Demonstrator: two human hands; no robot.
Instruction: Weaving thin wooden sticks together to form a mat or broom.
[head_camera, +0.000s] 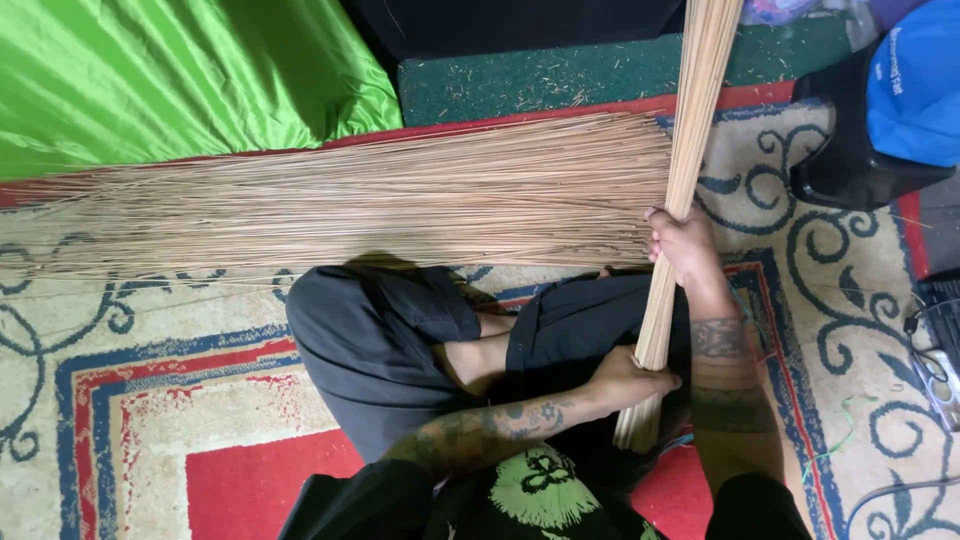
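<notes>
- Two bare hands work a tied bundle of thin sticks over a patterned carpet of cream, red and blue that fills the lower and right parts of the frame.
- Green shiny cloth covers the upper left; a dark green mat littered with bits of stick lies at top centre.
- A wide loose spread of sticks lies flat across the carpet from the left edge to the centre, its right end meeting the bundle.
- A blue bag sits on a black object at the upper right; what is inside cannot be seen.
- The person sits cross-legged in black trousers at lower centre.
- The bundle runs steeply from the top right down to the lap.
- The right hand is wrapped tight round the bundle's middle.
- The left hand is curled round it lower down, just above its bottom end.
</notes>
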